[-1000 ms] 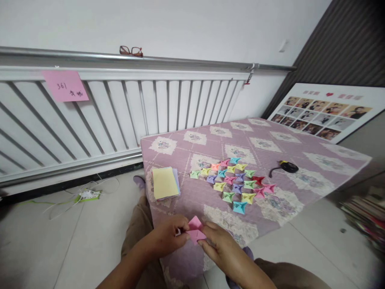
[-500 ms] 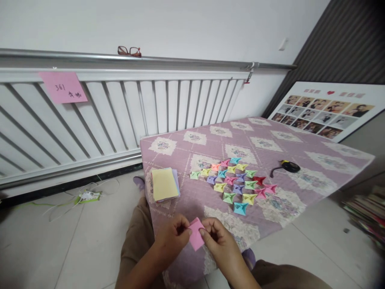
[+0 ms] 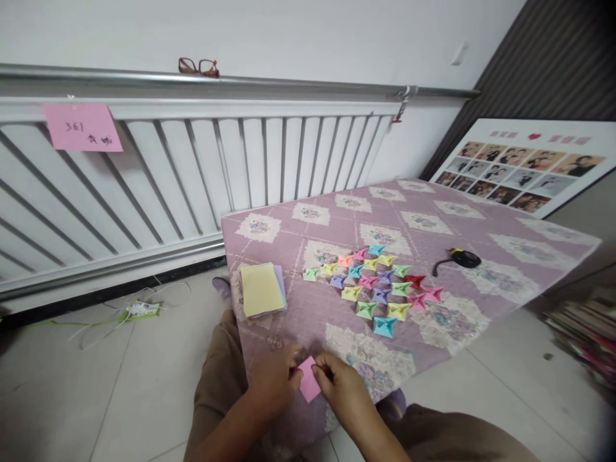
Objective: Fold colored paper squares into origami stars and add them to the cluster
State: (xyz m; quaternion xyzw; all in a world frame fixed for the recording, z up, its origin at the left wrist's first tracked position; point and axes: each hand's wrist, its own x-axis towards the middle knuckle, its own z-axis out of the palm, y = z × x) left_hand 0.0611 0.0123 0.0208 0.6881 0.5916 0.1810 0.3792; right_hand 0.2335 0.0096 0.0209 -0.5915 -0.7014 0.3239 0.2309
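Compared with half a second ago, the small flat diamond of folded pink paper point(image 3: 309, 380) has been brought a little to the left, and it lies flat between the 2 hands. At 1 second ago it was spread, with 1 flap standing up; now the flaps are pressed together. I judge from this that the folding of this piece is in progress, and that its layers are now being lined up or pressed.

The left hand point(image 3: 275, 378) pinches the left side of the diamond, though its fingertips are partly hidden and blurred. The right hand point(image 3: 344, 385) pinches the upper right edge, thumb on top; between thumb and finger there is only the paper.

About the edges: the grip is above the near corner of the table covered with purple floral cloth point(image 3: 308, 327). The cloth's left edge runs just beside the left hand, and the near right edge passes behind the right forearm, so sideways room seems limited. Ahead of the grip there is bare cloth. Ahead and to the left is the stack of square pastel paper sheets, yellow on top point(image 3: 262, 289); ahead and to the right, the folded blue paper piece point(image 3: 385, 326) is the nearest of the colourful folded paper pieces point(image 3: 368, 282).
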